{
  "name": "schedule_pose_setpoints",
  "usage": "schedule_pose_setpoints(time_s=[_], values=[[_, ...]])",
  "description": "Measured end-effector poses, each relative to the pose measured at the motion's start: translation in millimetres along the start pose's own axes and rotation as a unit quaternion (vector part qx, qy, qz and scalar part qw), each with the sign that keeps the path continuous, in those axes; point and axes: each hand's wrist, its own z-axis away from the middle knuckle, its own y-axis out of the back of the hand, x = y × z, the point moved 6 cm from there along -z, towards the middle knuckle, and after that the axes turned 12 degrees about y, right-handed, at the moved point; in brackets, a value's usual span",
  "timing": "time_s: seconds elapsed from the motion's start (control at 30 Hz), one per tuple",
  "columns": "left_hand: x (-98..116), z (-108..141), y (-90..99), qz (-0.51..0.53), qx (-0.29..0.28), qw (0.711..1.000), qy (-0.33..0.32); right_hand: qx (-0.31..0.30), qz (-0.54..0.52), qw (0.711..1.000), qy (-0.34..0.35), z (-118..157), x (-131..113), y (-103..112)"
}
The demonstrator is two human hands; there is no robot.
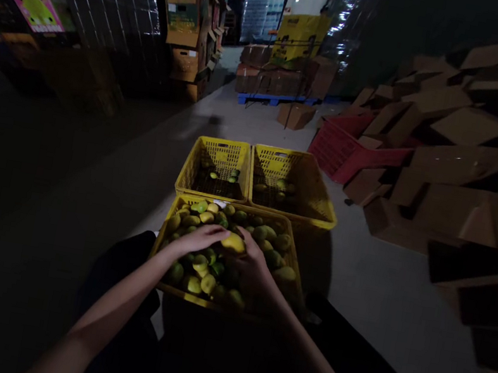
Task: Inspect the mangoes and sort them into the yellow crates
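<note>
Both my hands meet above the front yellow crate, around a smooth yellow mango. My left hand comes from the left, palm down, its fingers together and their tips against the mango's upper left side. From the right, my right hand is closed on the mango, fingers over its far side; its thumb lies in shadow. Beneath my hands, green and yellow mangoes of differing sizes fill the crate. Larger green ones lie at its right.
Behind stand two yellow crates, the left one and the right one, each with several fruits at the bottom. A red crate and heaped cardboard boxes occupy the right. A blue pallet bears cartons at the back. Stacked boxes rise left.
</note>
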Motion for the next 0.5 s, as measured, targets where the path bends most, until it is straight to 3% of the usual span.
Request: schedule_pose_setpoints(time_s=[0.07, 0.13, 0.2, 0.27, 0.4, 0.5], values=[[6, -3, -9.5, 0.001, -0.006, 1.0, -0.016, 0.035, -0.035, 0.997, -0.057, -2, 5, -1], [2, -14, -1.9, -0.039, 0.039, 0.998, -0.001, 0.071, -0.071, 0.989, -0.105, -5, 6, 3], [-8, -29, 20.2, -0.142, 0.126, 0.981, 0.035, 0.109, -0.113, 0.978, -0.138, -7, 3, 10], [-25, -43, 48.3, -0.244, 0.204, 0.944, 0.086, 0.128, -0.132, 0.97, -0.158, -9, -1, 17], [-61, -64, 93.8, -0.28, 0.24, 0.916, 0.156, 0.144, -0.108, 0.971, -0.158, -11, -6, 29], [-80, -78, 113.3, -0.288, 0.245, 0.907, 0.187, 0.144, -0.097, 0.974, -0.147, -10, -3, 34]])
